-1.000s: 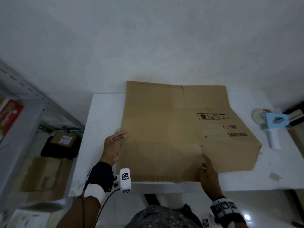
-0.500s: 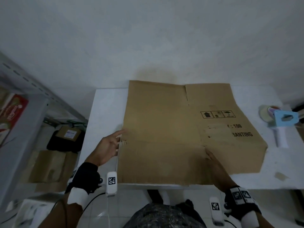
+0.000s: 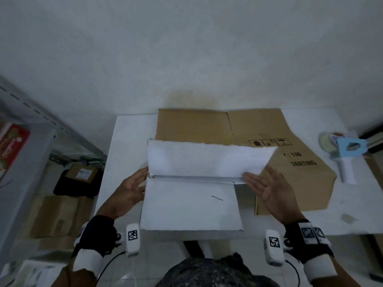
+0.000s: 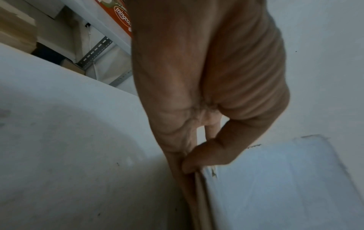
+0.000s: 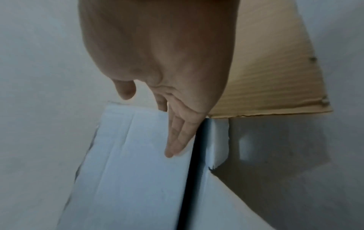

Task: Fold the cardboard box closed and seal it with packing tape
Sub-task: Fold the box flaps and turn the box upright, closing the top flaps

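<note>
A flattened brown cardboard box (image 3: 207, 127) lies on the white table (image 3: 128, 146). Its near left flap (image 3: 207, 160) stands lifted, white inner side towards me, over a second white flap (image 3: 186, 206) lying flat. My left hand (image 3: 143, 177) is at the flap's left end. In the left wrist view its thumb (image 4: 189, 166) pinches that edge of the flap (image 4: 275, 179). My right hand (image 3: 257, 181) is spread with straight fingers (image 5: 175, 140) resting on the flap's right end (image 5: 138, 155). Brown cardboard (image 5: 265, 77) lies beyond it.
A tape dispenser (image 3: 346, 152) with a blue head and white handle lies at the table's right end, beside the box. A metal shelf (image 3: 31, 129) with a red carton stands left of the table. Cardboard and a black bag (image 3: 78, 181) lie on the floor below.
The near left flap, flat on the table before, has been lifted and now shows its white inner side. Both hands moved up with it, the right one opening out.
</note>
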